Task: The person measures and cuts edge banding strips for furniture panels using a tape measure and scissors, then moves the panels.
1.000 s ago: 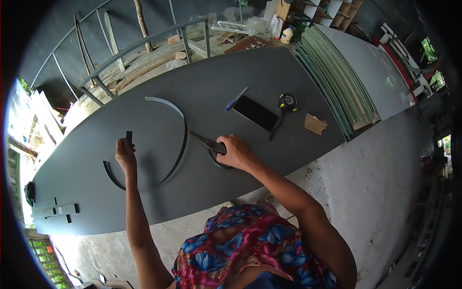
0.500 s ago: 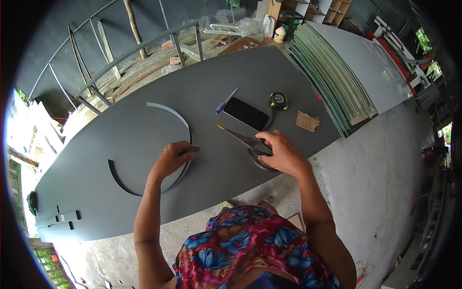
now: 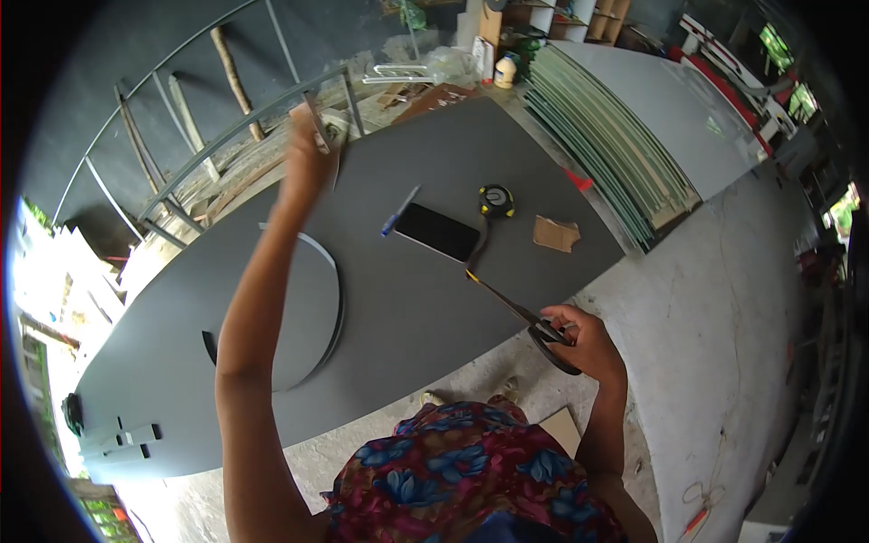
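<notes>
My right hand (image 3: 590, 342) holds a pair of scissors (image 3: 514, 306) by its dark handles, over the table's near edge. The yellow-tipped blades point up and left toward the tape measure (image 3: 496, 201). My left hand (image 3: 308, 154), blurred by motion, is raised over the table's far edge with a short thin strip (image 3: 317, 125) in its fingers. A long curved strip of edging (image 3: 340, 294) lies on the grey board (image 3: 407, 317), partly hidden behind my left forearm. Between the hands lie a black phone (image 3: 439, 233) and a blue pen (image 3: 401, 211).
A torn cardboard piece (image 3: 556, 233) lies right of the tape measure. Several short strips (image 3: 136, 437) rest at the far left beside a dark bundle (image 3: 71, 412). Stacked green-edged sheets (image 3: 606, 145) stand at the back right. A metal frame (image 3: 244, 118) runs behind the board.
My left hand has swept up and away from the curved edging to the far edge with the short strip. My right hand has moved right and nearer my body with the scissors.
</notes>
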Demonstrator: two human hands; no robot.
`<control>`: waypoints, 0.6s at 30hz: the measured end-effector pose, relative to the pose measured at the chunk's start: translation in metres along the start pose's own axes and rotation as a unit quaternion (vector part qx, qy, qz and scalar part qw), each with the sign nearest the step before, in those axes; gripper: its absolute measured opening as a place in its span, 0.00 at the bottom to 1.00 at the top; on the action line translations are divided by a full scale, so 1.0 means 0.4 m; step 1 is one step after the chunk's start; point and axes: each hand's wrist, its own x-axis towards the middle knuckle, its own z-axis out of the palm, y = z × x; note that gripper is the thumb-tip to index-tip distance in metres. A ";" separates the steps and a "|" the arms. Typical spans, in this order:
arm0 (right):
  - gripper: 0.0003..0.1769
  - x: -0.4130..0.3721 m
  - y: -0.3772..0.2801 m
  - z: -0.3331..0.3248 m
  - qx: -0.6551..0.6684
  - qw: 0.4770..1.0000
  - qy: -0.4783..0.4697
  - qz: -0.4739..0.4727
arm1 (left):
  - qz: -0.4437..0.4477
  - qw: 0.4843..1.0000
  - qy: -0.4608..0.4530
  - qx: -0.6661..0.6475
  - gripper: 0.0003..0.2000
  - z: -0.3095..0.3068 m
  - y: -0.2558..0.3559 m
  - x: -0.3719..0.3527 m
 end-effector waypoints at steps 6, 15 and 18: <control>0.25 -0.067 0.111 -0.091 0.144 0.983 0.107 -0.034 | -0.060 0.942 0.181 -0.274 0.24 -0.227 0.315 0.209; 0.24 -0.137 0.260 -0.385 0.304 0.915 0.253 -0.077 | -0.107 0.776 -0.342 -0.519 0.11 -0.021 0.786 -0.176; 0.27 -0.156 0.329 -0.518 0.297 0.920 0.243 -0.081 | -0.118 0.764 -0.381 -0.507 0.11 0.067 0.932 -0.277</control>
